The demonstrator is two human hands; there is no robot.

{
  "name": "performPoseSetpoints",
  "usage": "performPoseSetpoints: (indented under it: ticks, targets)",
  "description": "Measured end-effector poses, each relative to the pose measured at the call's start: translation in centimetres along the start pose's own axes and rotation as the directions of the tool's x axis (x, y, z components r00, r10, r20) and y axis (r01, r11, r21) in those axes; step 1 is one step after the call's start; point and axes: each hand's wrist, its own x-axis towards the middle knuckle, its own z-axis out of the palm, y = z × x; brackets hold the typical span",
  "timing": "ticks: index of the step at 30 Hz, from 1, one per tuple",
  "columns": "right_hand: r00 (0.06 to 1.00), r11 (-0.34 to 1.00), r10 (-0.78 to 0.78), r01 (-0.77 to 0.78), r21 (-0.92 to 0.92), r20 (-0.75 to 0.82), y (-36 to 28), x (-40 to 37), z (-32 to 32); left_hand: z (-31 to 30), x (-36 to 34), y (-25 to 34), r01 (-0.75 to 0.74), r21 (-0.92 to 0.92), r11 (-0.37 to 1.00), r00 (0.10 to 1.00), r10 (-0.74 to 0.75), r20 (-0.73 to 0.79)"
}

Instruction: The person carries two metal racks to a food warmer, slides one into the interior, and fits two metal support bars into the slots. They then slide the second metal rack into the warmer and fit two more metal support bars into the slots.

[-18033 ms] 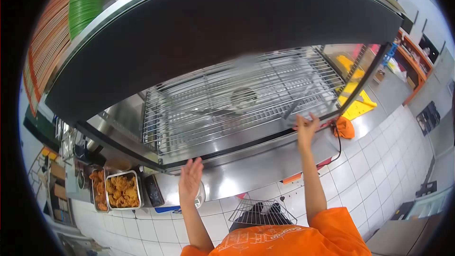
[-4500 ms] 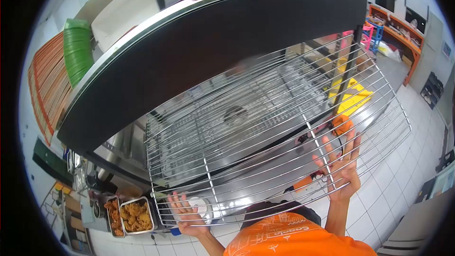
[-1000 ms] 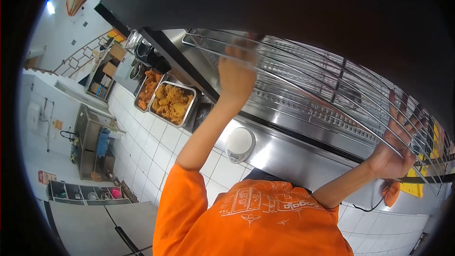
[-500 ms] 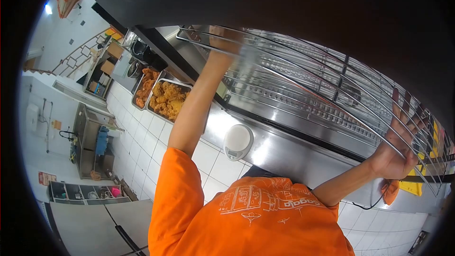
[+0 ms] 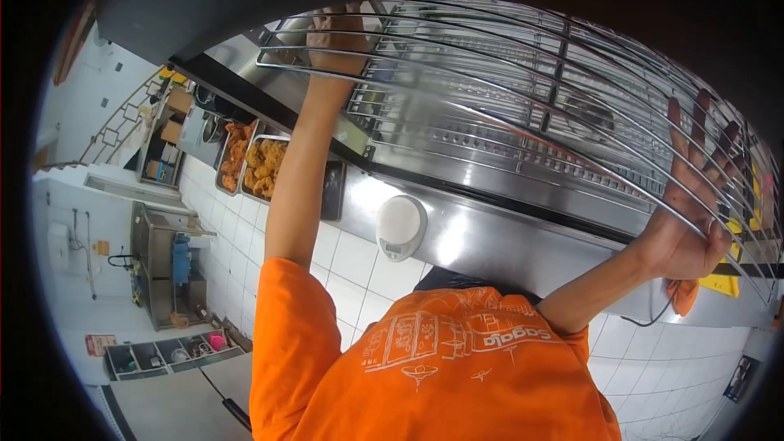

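Note:
A wire rack (image 5: 490,114) spans the upper view, slanting down to the right. My left hand (image 5: 335,45) is behind its wires near the left end, fingers bent; what they hold, if anything, is hidden. My right hand (image 5: 690,204) supports the rack's right end, palm up, its long fingers spread behind the wires and the thumb by the outer wire. Behind the rack lies a metal cabinet interior with perforated strips (image 5: 457,139).
A white scale (image 5: 400,224) stands on the steel counter (image 5: 469,241). Trays of fried food (image 5: 263,165) are at the left, beside a dark tray (image 5: 332,192). An orange cloth (image 5: 684,298) and a cable are at the right. A dark surface covers the top.
The view has shifted, so the counter items appear elsewhere. My left hand is farther left and sharper; a pale blur beside it has faded. My right hand stays at the rack's right end.

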Motion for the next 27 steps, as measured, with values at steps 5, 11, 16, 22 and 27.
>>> performPoseSetpoints:
  ticks: [5,11,16,22,27]
  targets:
    - [1.0,1.0,0.001,-0.001,0.017,-0.008,0.0,0.1,-0.1,-0.2,0.8,-1.2,-0.008,0.019,1.0,0.999,0.007,0.052]
    - [1.0,1.0,-0.001,0.002,0.021,-0.011,-0.1,0.2,-0.2,2.6,0.6,-2.6,0.02,-0.158,0.987,0.998,-0.011,0.055]
    - [1.0,1.0,0.011,-0.011,-0.008,-0.011,-0.1,0.3,-0.2,1.9,0.4,-2.2,0.043,-0.109,0.993,0.993,-0.03,0.117]
    - [0.999,0.999,0.023,-0.022,0.042,-0.027,0.3,0.3,0.2,-0.2,1.1,-1.7,0.038,-0.12,0.992,0.996,-0.028,0.088]
    - [0.999,0.999,0.02,-0.018,0.049,-0.038,0.2,0.3,0.3,1.8,0.6,-2.8,-0.009,-0.133,0.991,0.995,0.021,0.095]
